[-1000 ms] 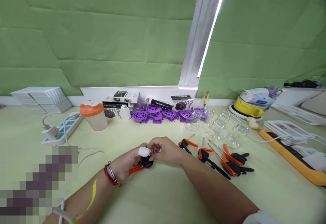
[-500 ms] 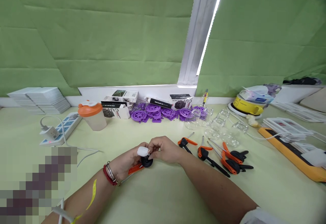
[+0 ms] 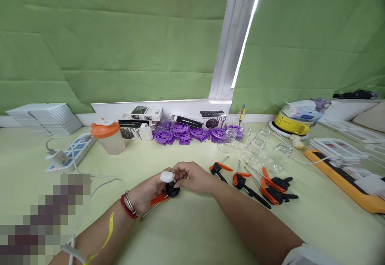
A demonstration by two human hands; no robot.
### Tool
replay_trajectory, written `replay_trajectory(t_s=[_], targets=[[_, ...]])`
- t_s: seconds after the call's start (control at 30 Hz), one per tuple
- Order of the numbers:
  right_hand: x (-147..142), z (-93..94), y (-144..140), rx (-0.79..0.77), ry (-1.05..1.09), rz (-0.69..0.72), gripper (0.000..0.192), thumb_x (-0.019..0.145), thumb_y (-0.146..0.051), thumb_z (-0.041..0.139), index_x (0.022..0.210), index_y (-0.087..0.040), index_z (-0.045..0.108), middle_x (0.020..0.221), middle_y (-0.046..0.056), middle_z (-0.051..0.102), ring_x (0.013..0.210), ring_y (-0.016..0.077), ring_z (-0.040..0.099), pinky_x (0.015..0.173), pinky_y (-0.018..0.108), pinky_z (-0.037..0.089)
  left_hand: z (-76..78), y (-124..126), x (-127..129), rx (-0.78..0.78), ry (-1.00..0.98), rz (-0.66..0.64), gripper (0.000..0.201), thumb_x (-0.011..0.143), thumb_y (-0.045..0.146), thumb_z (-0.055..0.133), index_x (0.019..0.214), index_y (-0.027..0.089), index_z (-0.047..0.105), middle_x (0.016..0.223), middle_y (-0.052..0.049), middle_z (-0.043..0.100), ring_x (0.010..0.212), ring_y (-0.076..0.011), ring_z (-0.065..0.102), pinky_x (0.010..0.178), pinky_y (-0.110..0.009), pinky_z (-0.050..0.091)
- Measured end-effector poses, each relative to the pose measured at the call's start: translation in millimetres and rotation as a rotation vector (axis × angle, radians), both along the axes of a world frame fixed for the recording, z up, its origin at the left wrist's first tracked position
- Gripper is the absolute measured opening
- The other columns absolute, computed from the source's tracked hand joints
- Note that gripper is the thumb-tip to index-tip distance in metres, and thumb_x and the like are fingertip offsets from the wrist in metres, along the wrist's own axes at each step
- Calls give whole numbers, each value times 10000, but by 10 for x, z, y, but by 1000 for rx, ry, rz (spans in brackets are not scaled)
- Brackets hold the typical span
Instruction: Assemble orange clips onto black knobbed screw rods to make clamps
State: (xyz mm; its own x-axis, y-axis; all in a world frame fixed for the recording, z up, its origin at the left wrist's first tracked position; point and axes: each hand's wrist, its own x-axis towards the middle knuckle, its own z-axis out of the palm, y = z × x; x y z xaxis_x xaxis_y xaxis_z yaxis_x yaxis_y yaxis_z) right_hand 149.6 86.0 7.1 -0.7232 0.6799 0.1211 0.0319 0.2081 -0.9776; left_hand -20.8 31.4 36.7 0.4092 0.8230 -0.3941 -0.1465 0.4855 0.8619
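My left hand is closed round an orange and black clamp with a thin metal rod, held just above the table. A white wrap covers the thumb of that hand. My right hand pinches at the black round end of the clamp, with its fingertips close to the white-wrapped thumb. What lies between those fingertips is too small to make out. Right of my right hand lie several similar clamps, among them one clamp and another clamp.
Purple plastic wheel-like parts lie along the wall by cup-holder boxes. Clear glass-like cups stand right of them. A shaker bottle, a power strip and white cables are on the left. A yellow pot stands far right.
Both hands stay nearly in place, with the fingers shifting slightly on the clamp. The whole view has moved a few pixels.
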Motion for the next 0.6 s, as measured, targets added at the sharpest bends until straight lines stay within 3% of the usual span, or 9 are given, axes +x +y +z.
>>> replay_trajectory(t_s=[0.6], targets=[[-39, -49, -4, -90, 82, -3, 174, 652, -178, 698, 716, -162, 537, 688, -39, 523, 626, 83, 470, 605, 215, 397, -6, 20, -10, 0, 2, -8, 281, 652, 427, 640, 795, 208, 537, 764, 11, 527, 703, -142, 477, 597, -246, 363]])
